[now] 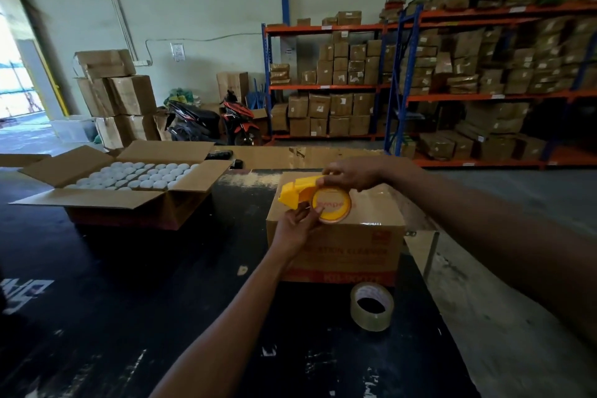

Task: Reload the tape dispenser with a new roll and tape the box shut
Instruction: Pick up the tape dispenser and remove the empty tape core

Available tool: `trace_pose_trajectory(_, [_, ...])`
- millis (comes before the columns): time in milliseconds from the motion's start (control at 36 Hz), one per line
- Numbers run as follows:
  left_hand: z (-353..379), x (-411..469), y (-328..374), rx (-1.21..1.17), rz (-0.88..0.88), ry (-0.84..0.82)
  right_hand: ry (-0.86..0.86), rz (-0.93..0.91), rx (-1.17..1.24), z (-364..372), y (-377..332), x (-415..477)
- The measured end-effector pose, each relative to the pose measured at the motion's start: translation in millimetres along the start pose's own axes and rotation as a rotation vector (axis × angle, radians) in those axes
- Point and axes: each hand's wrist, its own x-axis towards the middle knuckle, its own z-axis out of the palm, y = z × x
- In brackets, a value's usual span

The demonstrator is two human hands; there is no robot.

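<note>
A yellow tape dispenser (295, 192) is held in the air over a closed brown cardboard box (342, 249) on the black table. A tape roll (332, 205) with a yellow core sits in the dispenser. My right hand (350, 173) grips the dispenser's top from above. My left hand (295, 229) comes from below, its fingertips pinching at the roll's lower left edge. A second, clear tape roll (372, 306) lies flat on the table just in front of the box.
An open carton (106, 197) full of white round lids stands at the left of the black table (129, 300). Flat cardboard lies behind the box. Stacked cartons, parked scooters and orange-blue shelving racks fill the background. The table's right edge runs close past the clear roll.
</note>
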Motion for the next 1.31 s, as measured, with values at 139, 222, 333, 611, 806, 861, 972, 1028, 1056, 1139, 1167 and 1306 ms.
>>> trace_pose_trajectory(139, [-2.9, -1.6, 0.3, 0.1, 0.044, 0.023, 0.163, -0.12, -0.205, -37.6, -16.0, -2.3])
trace_pose_trajectory(222, [4.0, -1.1, 7.8, 0.055, 0.095, 0.032, 0.237, -0.146, -0.33, -45.7, -29.6, -2.3])
trace_pose_trajectory(333, [5.4, 1.9, 14.8, -0.018, 0.131, 0.109, 0.263, -0.209, -0.378, -53.7, -46.0, -6.7])
trace_pose_trajectory(611, [2.7, -2.2, 17.5, 0.036, 0.227, 0.236, 0.28, -0.29, -0.505, -52.9, -65.9, -7.1])
trace_pose_trajectory(806, [6.7, -4.0, 20.1, 0.427, 0.327, 0.482, 0.319, -0.315, -0.719, -50.7, -64.6, -7.0])
trace_pose_trajectory(861, [10.0, -10.6, 21.6, 0.461, 0.365, 0.497, 0.319, -0.315, -0.725, -54.1, -62.1, -7.9])
trace_pose_trajectory(972, [9.8, -23.4, 12.8, 0.561, 0.321, 0.526, 0.348, -0.248, -0.53, -64.0, -48.2, -6.6])
trace_pose_trajectory(1028, [5.6, -26.4, -1.0, 0.626, 0.238, 0.518, 0.359, -0.234, -0.5, -69.2, -42.5, -6.4])
trace_pose_trajectory(1056, [2.8, -28.2, -9.3, 0.665, 0.203, 0.504, 0.369, -0.226, -0.499, -71.5, -39.9, -6.5])
trace_pose_trajectory(1139, [-9.7, -31.2, -41.9, 0.737, 0.061, 0.459, 0.398, -0.201, -0.472, -77.2, -29.3, -5.2])
trace_pose_trajectory(1167, [-15.1, -32.1, -52.2, 0.765, -0.009, 0.45, 0.409, -0.203, -0.454, -78.8, -26.7, -4.9])
trace_pose_trajectory(1306, [-33.6, -37.1, -101.0, 0.974, -0.331, 0.374, 0.434, -0.245, -0.39, -81.1, -15.9, -11.3])
